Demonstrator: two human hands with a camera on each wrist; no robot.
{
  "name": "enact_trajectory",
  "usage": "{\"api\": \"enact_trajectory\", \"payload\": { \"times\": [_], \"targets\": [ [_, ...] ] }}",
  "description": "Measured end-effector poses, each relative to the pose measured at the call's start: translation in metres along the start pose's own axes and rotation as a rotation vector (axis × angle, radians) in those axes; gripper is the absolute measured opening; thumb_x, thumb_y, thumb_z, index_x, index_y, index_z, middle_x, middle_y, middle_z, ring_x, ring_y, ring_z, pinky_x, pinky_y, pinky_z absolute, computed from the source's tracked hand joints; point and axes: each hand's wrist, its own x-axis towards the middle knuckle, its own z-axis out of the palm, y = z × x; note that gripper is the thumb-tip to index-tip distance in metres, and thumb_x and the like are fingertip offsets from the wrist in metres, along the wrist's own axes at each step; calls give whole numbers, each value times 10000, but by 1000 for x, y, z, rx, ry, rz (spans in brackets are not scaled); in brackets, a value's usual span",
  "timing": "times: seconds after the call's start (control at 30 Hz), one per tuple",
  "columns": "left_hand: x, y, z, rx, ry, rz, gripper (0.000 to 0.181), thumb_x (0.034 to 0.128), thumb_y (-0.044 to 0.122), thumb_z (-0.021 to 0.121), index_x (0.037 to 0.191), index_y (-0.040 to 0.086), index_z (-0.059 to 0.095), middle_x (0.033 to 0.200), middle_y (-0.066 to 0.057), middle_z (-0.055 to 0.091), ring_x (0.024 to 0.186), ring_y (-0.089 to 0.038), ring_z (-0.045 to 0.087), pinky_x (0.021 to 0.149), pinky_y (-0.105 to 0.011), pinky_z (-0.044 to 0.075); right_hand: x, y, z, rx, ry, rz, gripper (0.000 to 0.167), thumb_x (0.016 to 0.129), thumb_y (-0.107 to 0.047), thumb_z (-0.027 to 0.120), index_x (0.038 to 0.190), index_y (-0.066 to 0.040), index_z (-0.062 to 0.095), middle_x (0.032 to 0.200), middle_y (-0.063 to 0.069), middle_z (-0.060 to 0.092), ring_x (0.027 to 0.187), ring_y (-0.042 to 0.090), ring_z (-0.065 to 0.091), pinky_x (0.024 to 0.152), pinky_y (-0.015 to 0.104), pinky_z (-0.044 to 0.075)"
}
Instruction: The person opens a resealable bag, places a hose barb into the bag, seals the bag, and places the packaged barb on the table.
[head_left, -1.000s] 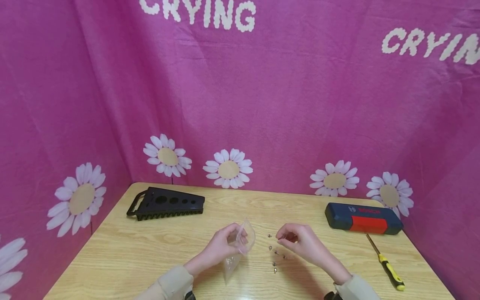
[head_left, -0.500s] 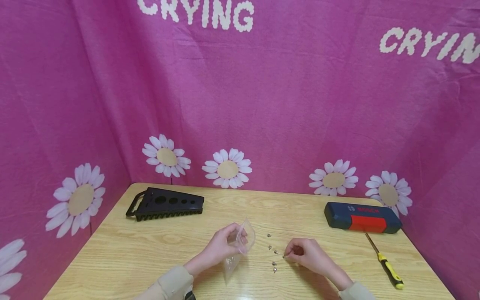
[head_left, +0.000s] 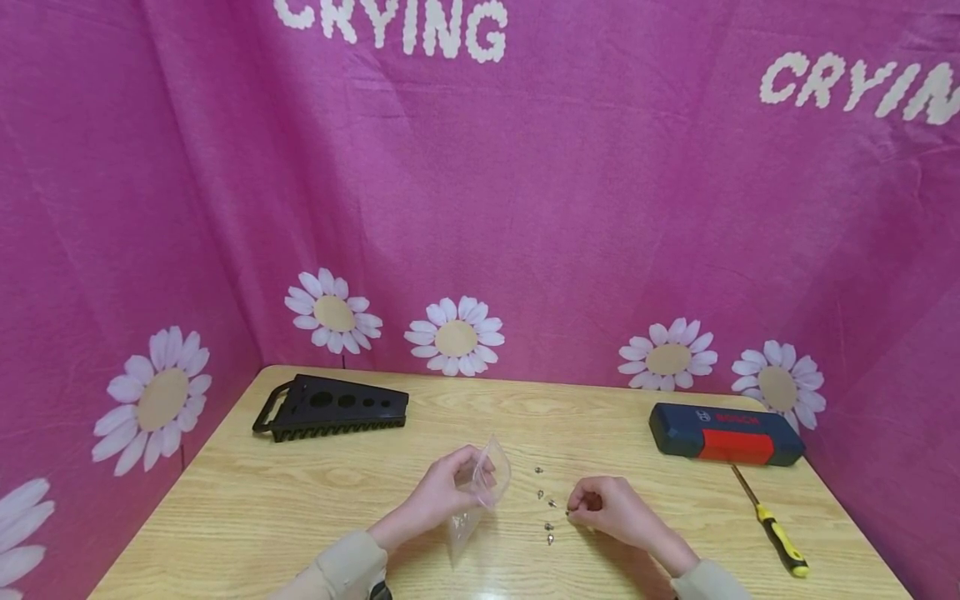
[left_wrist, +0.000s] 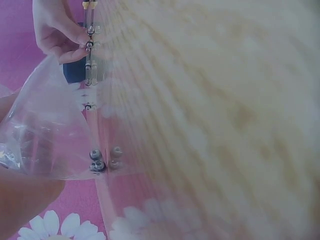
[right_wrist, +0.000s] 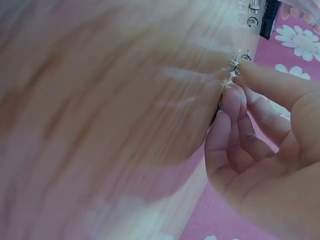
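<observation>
In the head view the left hand holds a clear plastic bag upright, its mouth spread. Small round metal parts lie low in the bag in the left wrist view. The right hand is down at the wooden table, thumb and forefinger pinching a small metal part; the right wrist view shows this metal part at the fingertips. Several more small metal parts lie loose on the table between the two hands.
A black plastic rack with holes lies at the back left of the table. At the back right is a dark blue and red case, with a yellow and black screwdriver in front of it. A pink cloth with daisies hangs behind.
The right hand has come down and slightly to the right, onto a loose metal part, and pinches it. The left hand and the bag have stayed in place.
</observation>
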Motion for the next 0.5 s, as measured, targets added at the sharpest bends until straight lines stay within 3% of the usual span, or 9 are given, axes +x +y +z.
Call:
{"api": "enact_trajectory", "payload": {
  "times": [0.5],
  "targets": [
    [1,0,1,39,-5,-10,310,814,88,791,1069,66,616,1057,-112,709,1076,-216,659,1043,-481,490,-1,-5,3,-73,57,-20,103,812,-45,759,783,-93,673,716,-42,657,637,-78,450,579,142,402]
  ]
}}
